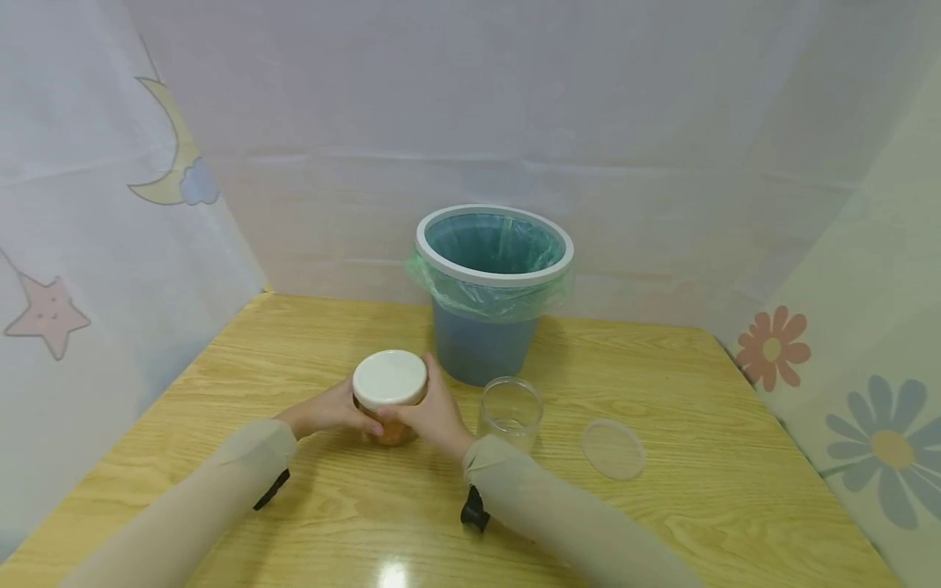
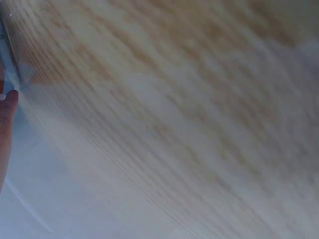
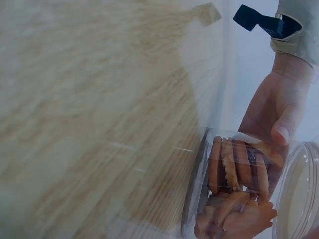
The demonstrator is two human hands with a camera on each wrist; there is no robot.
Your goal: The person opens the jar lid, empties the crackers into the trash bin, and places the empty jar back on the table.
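Note:
A clear jar (image 3: 239, 149) of brown biscuits, capped with a white lid (image 1: 390, 376), is between both hands on the left part of the table. My left hand (image 1: 334, 411) grips the jar's left side, thumb across the front. From the right, my right hand (image 1: 439, 414) holds it, fingers up beside the lid and thumb at the front just under the rim. Inside the jar, the biscuits (image 3: 232, 169) show through the wall in the right wrist view. Only part of a hand appears at the left edge of the left wrist view.
A second clear jar (image 1: 510, 400), lidless, stands right of my right hand, partly behind the sleeve. Farther right a round translucent lid (image 1: 613, 449) lies flat on the wooden table (image 1: 353, 523). Behind stands a blue bin (image 1: 478, 343) with a green bag liner.

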